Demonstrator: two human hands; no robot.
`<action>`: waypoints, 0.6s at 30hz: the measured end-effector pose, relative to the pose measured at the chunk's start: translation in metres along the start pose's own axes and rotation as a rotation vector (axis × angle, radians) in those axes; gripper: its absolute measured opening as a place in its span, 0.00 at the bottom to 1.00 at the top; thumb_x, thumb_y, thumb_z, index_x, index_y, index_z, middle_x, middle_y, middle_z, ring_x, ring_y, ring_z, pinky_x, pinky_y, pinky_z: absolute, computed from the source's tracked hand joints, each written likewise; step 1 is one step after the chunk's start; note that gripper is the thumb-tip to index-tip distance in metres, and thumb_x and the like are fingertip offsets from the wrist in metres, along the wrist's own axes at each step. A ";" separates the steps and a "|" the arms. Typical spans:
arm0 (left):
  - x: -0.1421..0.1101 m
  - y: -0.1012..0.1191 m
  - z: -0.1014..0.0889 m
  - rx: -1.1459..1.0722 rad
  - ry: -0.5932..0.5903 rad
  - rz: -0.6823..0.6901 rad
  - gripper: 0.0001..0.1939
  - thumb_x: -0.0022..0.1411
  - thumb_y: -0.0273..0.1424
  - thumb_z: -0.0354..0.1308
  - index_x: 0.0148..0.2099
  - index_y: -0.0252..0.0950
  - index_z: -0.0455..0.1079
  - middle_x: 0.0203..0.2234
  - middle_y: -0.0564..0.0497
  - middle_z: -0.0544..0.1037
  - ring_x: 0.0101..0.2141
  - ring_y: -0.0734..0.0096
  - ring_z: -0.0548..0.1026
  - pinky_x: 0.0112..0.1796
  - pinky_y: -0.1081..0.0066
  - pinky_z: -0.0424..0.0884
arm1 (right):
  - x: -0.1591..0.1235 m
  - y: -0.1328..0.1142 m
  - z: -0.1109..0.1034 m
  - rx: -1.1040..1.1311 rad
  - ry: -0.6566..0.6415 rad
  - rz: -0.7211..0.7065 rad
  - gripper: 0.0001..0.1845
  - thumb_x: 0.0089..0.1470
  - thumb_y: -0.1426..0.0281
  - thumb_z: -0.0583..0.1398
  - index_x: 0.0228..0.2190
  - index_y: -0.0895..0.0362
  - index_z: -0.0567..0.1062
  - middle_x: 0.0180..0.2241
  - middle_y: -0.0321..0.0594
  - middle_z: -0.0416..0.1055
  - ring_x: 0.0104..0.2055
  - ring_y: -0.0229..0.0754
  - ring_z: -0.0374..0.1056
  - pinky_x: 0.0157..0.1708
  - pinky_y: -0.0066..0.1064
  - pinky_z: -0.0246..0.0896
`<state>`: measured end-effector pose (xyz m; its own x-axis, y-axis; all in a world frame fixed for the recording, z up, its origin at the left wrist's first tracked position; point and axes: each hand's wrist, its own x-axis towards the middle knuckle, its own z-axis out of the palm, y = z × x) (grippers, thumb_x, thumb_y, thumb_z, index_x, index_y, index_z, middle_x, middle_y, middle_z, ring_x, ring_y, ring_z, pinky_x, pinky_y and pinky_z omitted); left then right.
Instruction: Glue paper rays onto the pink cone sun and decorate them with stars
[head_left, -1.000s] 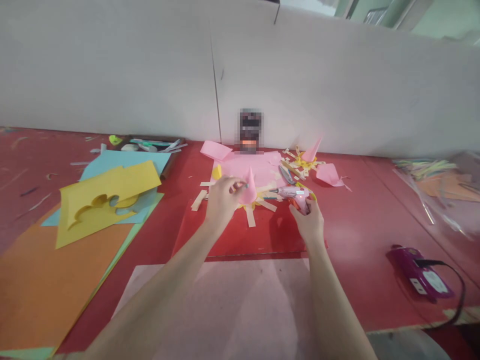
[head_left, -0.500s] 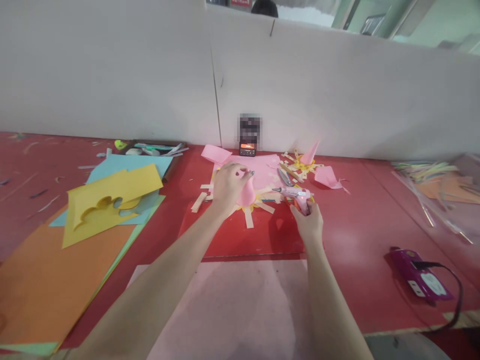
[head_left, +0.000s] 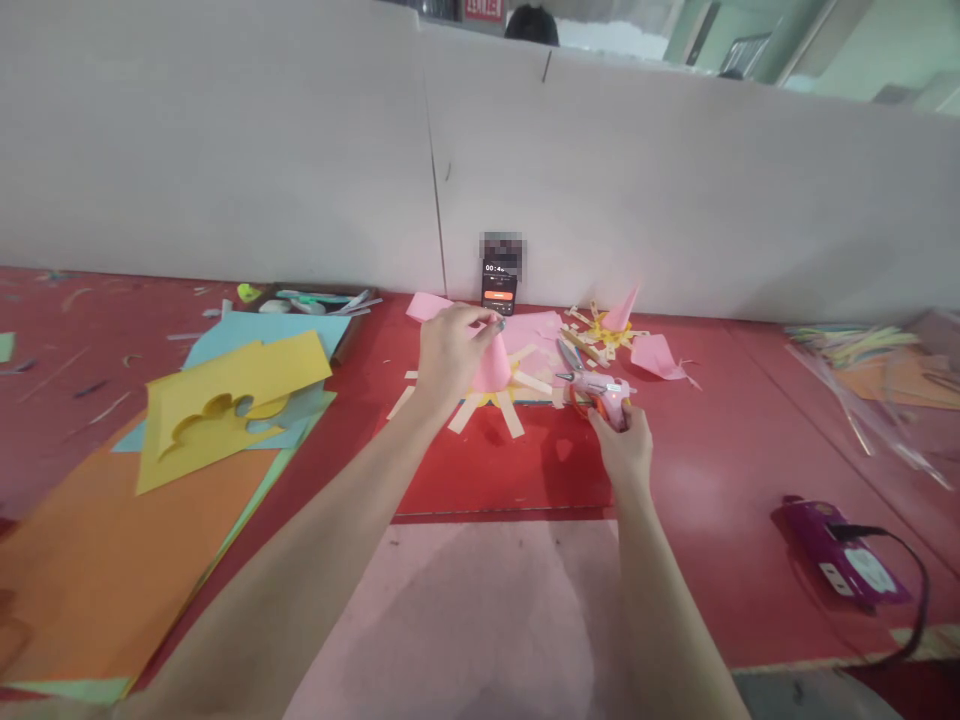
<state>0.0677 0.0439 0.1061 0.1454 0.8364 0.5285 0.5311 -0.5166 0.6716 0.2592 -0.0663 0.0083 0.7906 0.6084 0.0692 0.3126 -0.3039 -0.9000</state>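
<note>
My left hand [head_left: 448, 350] is closed on the tip of a pink paper cone [head_left: 491, 366] that stands on a yellow sun shape with tan paper rays [head_left: 486, 402]. My right hand [head_left: 622, 440] grips the handle of a pink glue gun [head_left: 602, 390], whose nozzle points left toward the cone. Both lie over a red sheet [head_left: 517, 470] on the red table. Scissors [head_left: 570, 355] rest just behind the glue gun.
A second pink cone on a yellow sun [head_left: 616, 318] and loose pink paper [head_left: 656, 354] lie at the back right. A phone [head_left: 499, 285] leans on the white partition. Yellow [head_left: 225, 405], blue and orange [head_left: 82, 560] sheets lie left. A purple plug adapter [head_left: 844, 560] sits right, a pale pink sheet [head_left: 465, 620] near me.
My left hand lifted the cone with its sun a little and shifted it back and up. My right hand stayed on the glue gun. The view tilted up slightly.
</note>
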 end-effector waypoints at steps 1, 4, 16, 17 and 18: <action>-0.001 0.000 0.001 0.003 -0.013 0.004 0.04 0.56 0.31 0.57 0.33 0.39 0.74 0.32 0.54 0.78 0.34 0.71 0.74 0.38 0.71 0.67 | 0.000 0.001 0.000 0.005 0.002 -0.004 0.25 0.35 0.56 0.62 0.35 0.59 0.68 0.29 0.38 0.67 0.31 0.40 0.62 0.32 0.30 0.55; -0.005 -0.001 0.004 -0.001 -0.044 0.013 0.05 0.57 0.31 0.56 0.33 0.40 0.74 0.33 0.54 0.78 0.36 0.71 0.74 0.39 0.71 0.67 | 0.001 0.002 0.000 0.011 0.001 -0.006 0.25 0.34 0.56 0.62 0.34 0.58 0.68 0.29 0.37 0.67 0.31 0.40 0.61 0.31 0.30 0.55; -0.009 -0.010 0.011 -0.057 -0.079 -0.005 0.06 0.58 0.31 0.56 0.35 0.40 0.74 0.35 0.54 0.79 0.37 0.72 0.75 0.40 0.71 0.68 | 0.000 0.000 -0.001 0.017 -0.024 0.032 0.25 0.35 0.57 0.61 0.34 0.58 0.68 0.30 0.38 0.67 0.32 0.41 0.62 0.33 0.31 0.56; -0.009 -0.010 0.012 -0.048 -0.083 -0.014 0.06 0.58 0.31 0.56 0.35 0.41 0.74 0.34 0.54 0.79 0.37 0.72 0.75 0.40 0.71 0.68 | 0.000 0.000 -0.001 0.016 -0.024 0.032 0.25 0.35 0.57 0.61 0.35 0.58 0.68 0.30 0.38 0.67 0.32 0.41 0.62 0.33 0.31 0.56; -0.008 -0.011 0.013 -0.036 -0.090 -0.024 0.05 0.58 0.31 0.56 0.35 0.41 0.74 0.34 0.54 0.79 0.37 0.71 0.75 0.40 0.70 0.68 | 0.000 -0.001 -0.001 0.014 -0.025 0.032 0.25 0.35 0.57 0.61 0.35 0.58 0.68 0.30 0.38 0.67 0.32 0.41 0.62 0.33 0.31 0.56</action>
<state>0.0718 0.0449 0.0875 0.2081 0.8611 0.4640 0.5055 -0.5008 0.7026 0.2592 -0.0671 0.0092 0.7866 0.6168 0.0300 0.2803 -0.3133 -0.9073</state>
